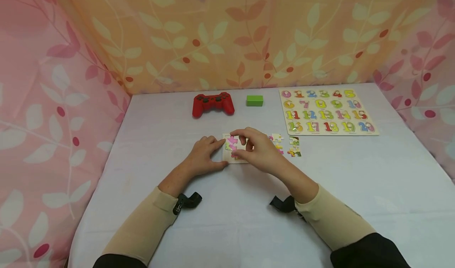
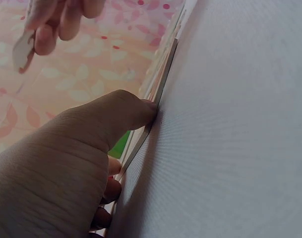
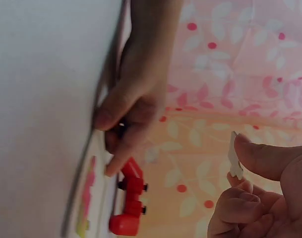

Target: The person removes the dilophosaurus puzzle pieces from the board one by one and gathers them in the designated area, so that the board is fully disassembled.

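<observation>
A small jigsaw board (image 1: 227, 155) with pink pieces in it lies on the white table. My left hand (image 1: 204, 158) grips its left side, thumb at the near corner and index finger along the edge. The left wrist view has that thumb against the board's edge (image 2: 165, 75). Over the board is my right hand (image 1: 261, 149), pinching a jigsaw piece between thumb and index finger. In the right wrist view this piece (image 3: 234, 157) is seen nearly edge-on, raised clear of the board. Its printed face cannot be made out. The right hand covers part of the board.
Loose jigsaw pieces (image 1: 294, 152) lie right of the board, some partly behind the right hand. Farther back are a red game controller (image 1: 213, 104), a green block (image 1: 254, 100) and a number puzzle board (image 1: 330, 112). Floral cloth (image 1: 213, 34) hangs behind the table and at both sides.
</observation>
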Available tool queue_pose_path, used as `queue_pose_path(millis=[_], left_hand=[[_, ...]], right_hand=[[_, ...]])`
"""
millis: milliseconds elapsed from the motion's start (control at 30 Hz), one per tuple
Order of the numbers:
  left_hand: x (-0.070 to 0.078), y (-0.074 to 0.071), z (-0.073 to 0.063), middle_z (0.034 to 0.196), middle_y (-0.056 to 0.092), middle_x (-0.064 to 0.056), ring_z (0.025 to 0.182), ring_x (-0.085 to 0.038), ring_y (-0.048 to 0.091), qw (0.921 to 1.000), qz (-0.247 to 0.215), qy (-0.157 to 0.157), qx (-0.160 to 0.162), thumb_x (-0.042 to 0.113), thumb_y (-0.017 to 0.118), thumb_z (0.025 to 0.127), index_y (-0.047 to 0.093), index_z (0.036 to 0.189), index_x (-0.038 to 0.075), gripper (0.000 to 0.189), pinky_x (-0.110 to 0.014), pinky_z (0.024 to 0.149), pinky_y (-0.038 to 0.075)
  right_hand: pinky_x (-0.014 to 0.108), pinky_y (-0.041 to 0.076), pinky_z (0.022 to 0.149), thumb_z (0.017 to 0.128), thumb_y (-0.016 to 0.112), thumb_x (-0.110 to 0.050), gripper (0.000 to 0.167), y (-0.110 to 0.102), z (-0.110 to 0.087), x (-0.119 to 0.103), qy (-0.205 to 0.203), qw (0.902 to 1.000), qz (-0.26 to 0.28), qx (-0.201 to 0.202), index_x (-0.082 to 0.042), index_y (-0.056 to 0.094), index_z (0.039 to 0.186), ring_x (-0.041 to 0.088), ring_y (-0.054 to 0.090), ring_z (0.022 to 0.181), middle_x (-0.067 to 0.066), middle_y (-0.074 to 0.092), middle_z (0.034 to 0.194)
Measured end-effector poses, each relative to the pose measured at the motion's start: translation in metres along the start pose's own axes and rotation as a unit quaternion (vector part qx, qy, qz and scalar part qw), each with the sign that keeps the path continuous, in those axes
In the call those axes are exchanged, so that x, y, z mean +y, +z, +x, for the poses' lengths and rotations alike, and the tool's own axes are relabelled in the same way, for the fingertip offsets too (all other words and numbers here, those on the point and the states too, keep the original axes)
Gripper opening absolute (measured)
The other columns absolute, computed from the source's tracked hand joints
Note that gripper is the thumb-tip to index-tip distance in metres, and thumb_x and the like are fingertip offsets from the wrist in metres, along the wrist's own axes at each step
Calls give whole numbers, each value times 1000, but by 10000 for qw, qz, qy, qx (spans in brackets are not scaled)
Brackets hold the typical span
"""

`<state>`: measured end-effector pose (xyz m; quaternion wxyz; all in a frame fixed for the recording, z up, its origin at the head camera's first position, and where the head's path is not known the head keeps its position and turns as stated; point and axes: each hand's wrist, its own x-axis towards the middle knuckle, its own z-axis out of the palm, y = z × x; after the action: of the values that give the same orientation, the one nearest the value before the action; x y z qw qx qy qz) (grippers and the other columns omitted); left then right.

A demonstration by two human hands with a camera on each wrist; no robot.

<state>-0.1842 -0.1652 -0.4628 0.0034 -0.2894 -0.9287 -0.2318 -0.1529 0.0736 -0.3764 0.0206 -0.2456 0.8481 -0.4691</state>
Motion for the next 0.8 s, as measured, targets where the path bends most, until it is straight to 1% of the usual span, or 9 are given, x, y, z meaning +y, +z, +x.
queue_pose_path(millis=[67,133,267,367,433,600,667,800], left_hand=[[0,-1,0,109,57,-4,98,-21,48,10000,25,-42,-35,48,80,84,57,147,7,78,-38,83,39],[0,-1,0,111,57,-4,98,-21,47,9999,50,-98,-73,49,79,84,56,148,7,80,-38,83,39],[-1,-1,1,113,57,-4,99,-20,47,9997,16,-192,-159,49,79,84,55,149,8,81,-37,83,39],[0,0,1,113,57,-4,99,-20,46,9996,-31,-193,-188,49,79,84,54,149,9,80,-37,85,39],[1,1,1,113,57,-4,99,-20,46,9997,-36,-181,-176,48,79,84,55,149,8,80,-38,86,39],[1,0,1,113,58,-5,100,-21,47,9997,-4,-172,-166,48,79,84,55,149,7,80,-39,87,40],[1,0,1,113,57,-5,100,-21,47,9997,20,-173,-181,48,79,84,55,149,7,80,-39,87,40],[1,1,0,112,57,-5,99,-21,47,9997,57,-159,-183,48,79,84,55,149,8,80,-39,86,40]], right_hand=[[27,40,60,87,84,-11,46,-6,-1,-7,110,9998,163,61,-8,68,130,19,52,73,13,52,93],[26,38,58,88,82,-11,46,-13,-3,-13,277,9991,315,112,-8,68,132,20,51,72,13,50,91],[25,32,53,91,78,-9,46,-28,-8,-21,744,9948,672,182,-9,65,136,17,43,64,9,44,85],[25,28,50,93,75,-9,46,-40,-14,-22,995,9912,857,192,-10,64,138,14,38,58,8,44,86],[25,28,50,94,74,-9,46,-47,-17,-20,1057,9899,924,189,-10,63,139,14,39,58,9,45,88],[27,29,50,96,73,-12,45,-61,-26,-16,1168,9894,852,137,-10,62,140,16,44,60,11,46,93],[27,30,50,96,73,-14,46,-65,-31,-15,1212,9892,813,104,-11,61,140,16,46,61,12,46,94],[27,34,52,97,72,-12,45,-70,-38,-9,1247,9892,773,16,-9,60,140,18,50,62,13,46,94]])
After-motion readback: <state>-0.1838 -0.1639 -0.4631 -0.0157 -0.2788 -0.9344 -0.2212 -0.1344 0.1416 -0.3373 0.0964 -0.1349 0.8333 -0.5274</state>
